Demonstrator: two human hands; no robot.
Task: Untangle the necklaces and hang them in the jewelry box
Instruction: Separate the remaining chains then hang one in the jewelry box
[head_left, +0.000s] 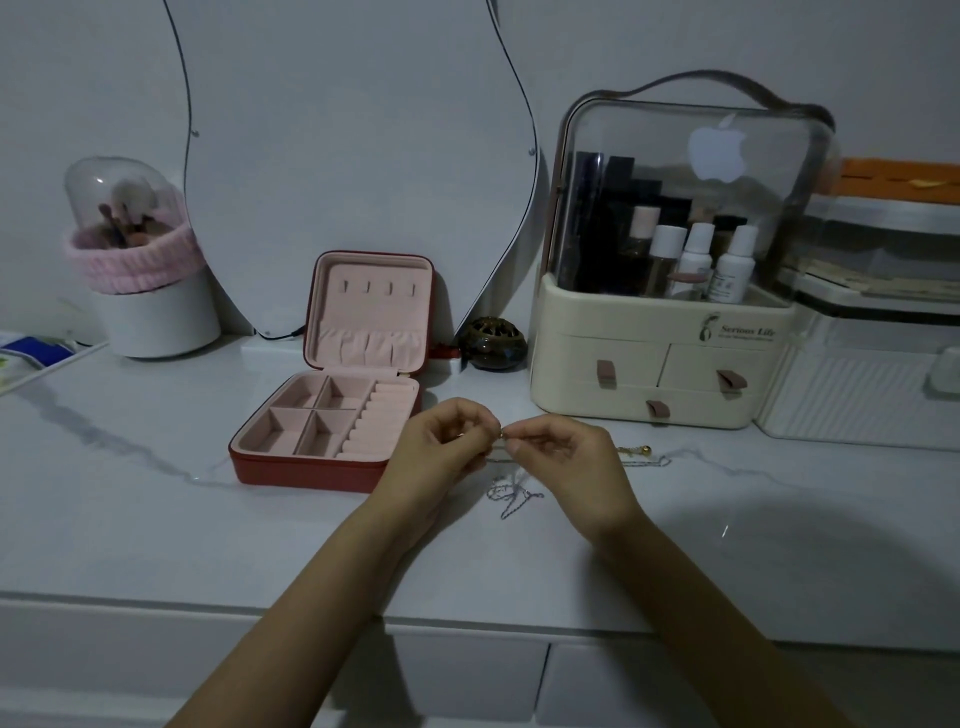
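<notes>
A dim room with a plain grey wall behind a white marble-look table (130, 519) veined in grey; drawer fronts show along its near edge. Near the middle, two bare hands meet just above the tabletop. The left hand (441, 447) and the right hand (561, 457) have their fingers curled, thumb and forefinger tips pinching a thin necklace (514, 493) where the hands almost touch. Between them a short stretch of chain runs left to right, and the rest drops to a small tangle on the table just near of the hands. A second chain with a gold bead (645, 450) lies flat just right of the right hand, also running left to right. Left of the hands and just behind them, a red jewelry box (332, 467) sits open, its pink-lined lid upright and facing the viewer, a row of four hooks near the lid's top. Behind it leans a curved mirror (337, 156). Far right stands a cream cosmetics case (649, 374) with a clear cover and bottles inside. Far left is a brush holder (145, 291) wrapped in a pink band.
</notes>
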